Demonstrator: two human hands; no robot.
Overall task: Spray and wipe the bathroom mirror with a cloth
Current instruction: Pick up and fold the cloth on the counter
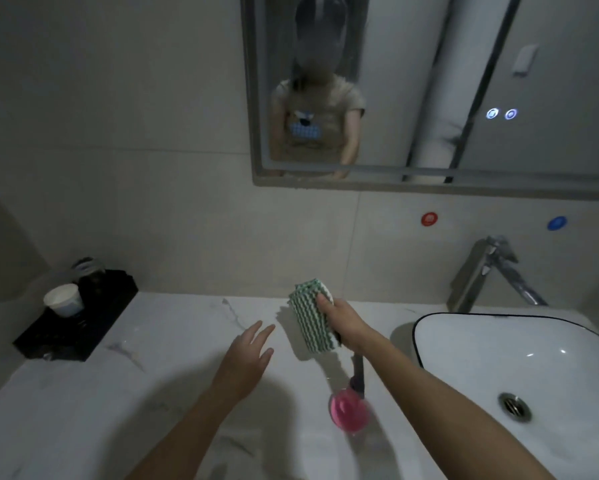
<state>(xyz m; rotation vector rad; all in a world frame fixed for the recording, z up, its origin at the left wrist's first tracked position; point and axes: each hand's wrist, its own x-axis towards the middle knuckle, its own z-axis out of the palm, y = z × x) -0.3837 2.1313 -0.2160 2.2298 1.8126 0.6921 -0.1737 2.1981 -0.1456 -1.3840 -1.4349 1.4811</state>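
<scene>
My right hand (343, 318) grips a folded green-and-white patterned cloth (310, 315) and holds it just above the marble counter. My left hand (249, 358) hovers to the left of the cloth with its fingers spread, holding nothing. A spray bottle with pink liquid (350, 407) and a dark nozzle stands on the counter under my right forearm. The framed mirror (429, 91) hangs on the tiled wall above, showing a person's reflection.
A white basin (464, 341) with a drain sits at the right, with a chrome tap (488, 271) behind it. A black tray (93, 327) with a paper cup (62, 299) stands at the back left of the marble counter (118, 393). Red and blue wall caps show under the mirror.
</scene>
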